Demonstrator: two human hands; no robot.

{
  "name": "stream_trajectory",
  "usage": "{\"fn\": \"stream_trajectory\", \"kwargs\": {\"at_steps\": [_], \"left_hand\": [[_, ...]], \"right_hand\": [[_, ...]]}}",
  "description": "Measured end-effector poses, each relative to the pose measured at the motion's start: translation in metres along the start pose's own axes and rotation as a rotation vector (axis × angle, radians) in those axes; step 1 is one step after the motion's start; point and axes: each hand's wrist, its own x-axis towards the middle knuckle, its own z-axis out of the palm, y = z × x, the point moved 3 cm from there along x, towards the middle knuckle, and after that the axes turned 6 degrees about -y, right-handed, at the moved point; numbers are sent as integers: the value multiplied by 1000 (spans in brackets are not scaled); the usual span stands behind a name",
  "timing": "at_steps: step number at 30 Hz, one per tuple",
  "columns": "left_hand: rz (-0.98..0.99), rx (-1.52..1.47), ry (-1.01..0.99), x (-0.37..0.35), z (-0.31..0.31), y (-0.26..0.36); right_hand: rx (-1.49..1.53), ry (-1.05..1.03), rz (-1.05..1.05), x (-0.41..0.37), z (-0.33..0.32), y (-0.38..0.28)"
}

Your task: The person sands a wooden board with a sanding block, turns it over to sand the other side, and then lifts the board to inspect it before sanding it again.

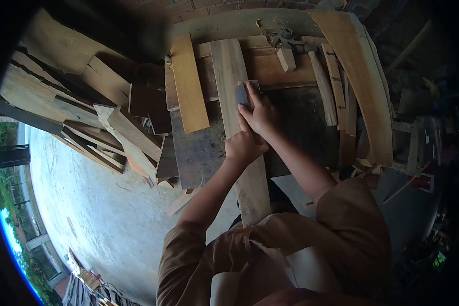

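Note:
A long narrow wooden board point(228, 66) runs lengthwise over the workbench, its near end close to my body. My right hand point(261, 113) is closed on a sanding block point(242, 95) with a dark grey face, which rests on the board. My left hand point(245, 146) lies across the board just nearer to me, its fingers curled over it and one finger stretched up against my right hand. The undersides of both hands are hidden.
A yellowish plank point(189, 86) lies left of the board. A hammer point(321, 84), a small wood block point(286, 59) and a large curved plank point(359, 81) are to the right. Scrap wood point(130, 130) is piled at the left above a concrete floor point(81, 188).

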Motion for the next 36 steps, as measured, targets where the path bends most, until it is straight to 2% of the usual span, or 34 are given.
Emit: {"fn": "stream_trajectory", "kwargs": {"at_steps": [1,3,5,6,7,8,9,12,16,17,20,21,22,23,25,27,30,33,36], "left_hand": [[-8,8,26,27,-20,1],[-6,14,91,76,-61,4],[-15,-19,174,121,-94,5],[-18,-16,188,136,-105,5],[-44,-18,188,147,-116,6],[-69,-21,187,150,-121,5],[-71,-24,200,146,-117,3],[-105,-29,126,104,-84,-11],[-105,-120,118,7,-16,-19],[-126,-123,88,-22,-1,-17],[-160,-168,-4,-99,52,-13],[-158,-161,20,-119,72,-12],[-167,-174,34,-135,89,-13],[-170,-172,-17,-147,92,-10],[-165,-138,-52,-146,99,-12],[-126,-131,3,-131,94,-13],[-108,-138,27,-84,53,-18],[-61,-130,146,-18,3,-27],[-84,-70,155,63,-54,-34]], "right_hand": [[47,53,-54,36,-1,1],[52,-14,-27,111,-2,-1],[25,31,-36,164,-17,-12],[28,37,-48,185,-21,-18],[4,-43,-12,203,-24,-25],[-23,-124,26,210,-25,-29],[-26,-119,15,205,-23,-31],[-128,-66,-11,157,6,-26],[-172,-113,-20,29,18,-27],[-202,-66,-49,-3,27,-23],[-137,-145,-43,-99,34,-17],[-121,-174,-74,-125,35,-14],[-103,-196,-88,-145,36,-10],[-108,-129,-133,-160,36,-7],[-106,-178,-102,-165,33,-7],[-101,-175,-79,-147,33,-10],[-95,-173,-51,-88,28,-18],[-83,-194,-3,-2,22,-34],[-87,-119,0,93,16,-46]]}}
